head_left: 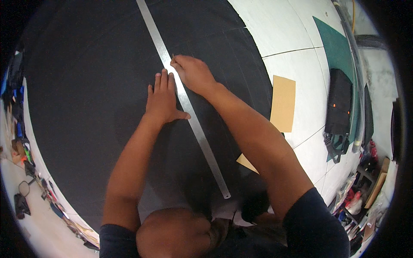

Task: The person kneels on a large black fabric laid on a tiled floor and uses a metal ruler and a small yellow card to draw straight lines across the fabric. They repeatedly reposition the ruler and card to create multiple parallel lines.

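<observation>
A long metal ruler [202,137] lies diagonally across a large black sheet of fabric [86,86] on a white table. My left hand [162,98] presses flat on the fabric with fingers apart, its thumb and fingertips against the ruler's left edge. My right hand [193,74] is closed at the ruler's right edge, fingers pinched as if around a small marking tool that I cannot make out. Faint marked lines run across the fabric to the right of the ruler.
A brown cardboard piece [283,103] and a smaller one [247,163] lie at the fabric's right edge. A green cutting mat [335,47] and a black bag [340,107] sit on the white table [292,26] at right. Clutter lines the floor on both sides.
</observation>
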Demonstrator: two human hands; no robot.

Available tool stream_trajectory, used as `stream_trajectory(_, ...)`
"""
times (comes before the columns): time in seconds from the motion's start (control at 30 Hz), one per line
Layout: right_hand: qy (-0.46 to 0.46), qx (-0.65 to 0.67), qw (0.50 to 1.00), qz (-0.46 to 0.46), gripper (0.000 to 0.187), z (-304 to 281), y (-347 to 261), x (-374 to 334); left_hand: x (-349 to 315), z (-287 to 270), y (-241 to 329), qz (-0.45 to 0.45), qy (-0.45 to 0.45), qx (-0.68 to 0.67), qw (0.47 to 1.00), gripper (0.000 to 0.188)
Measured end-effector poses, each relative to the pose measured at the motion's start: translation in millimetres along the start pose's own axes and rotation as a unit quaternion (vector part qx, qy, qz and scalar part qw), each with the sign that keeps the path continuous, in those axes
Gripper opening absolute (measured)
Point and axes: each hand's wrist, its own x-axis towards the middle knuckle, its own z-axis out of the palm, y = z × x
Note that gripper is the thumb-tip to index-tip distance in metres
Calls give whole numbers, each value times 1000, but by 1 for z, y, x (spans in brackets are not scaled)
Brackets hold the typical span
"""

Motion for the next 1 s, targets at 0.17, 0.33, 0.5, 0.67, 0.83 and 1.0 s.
stream_trajectory(0.17, 133, 109, 983, 57, 26, -18, -2, -11, 1, 3, -6, 2, 2, -22, 1000, 151)
stream_trajectory(0.33, -9, 177, 948, 266, 27, -66, -22, -124, 1, -5, -2, -5, -33, -24, 999, 147)
stream_trajectory(0.5, -159, 108, 907, 375, 29, -69, -34, -251, 2, -8, 6, -9, -56, -38, 998, 149)
stream_trajectory(0.67, -72, 26, 945, 317, 33, -30, -48, -352, 1, -2, -3, -1, -26, -49, 998, 150)
stream_trajectory(0.83, -22, -25, 942, 334, 42, -13, -76, -383, -3, 3, 3, -2, 2, 12, 1000, 148)
stream_trajectory(1.0, -27, -11, 965, 261, 38, -26, -51, -401, -92, 23, 1, 33, 78, -56, 995, 108)
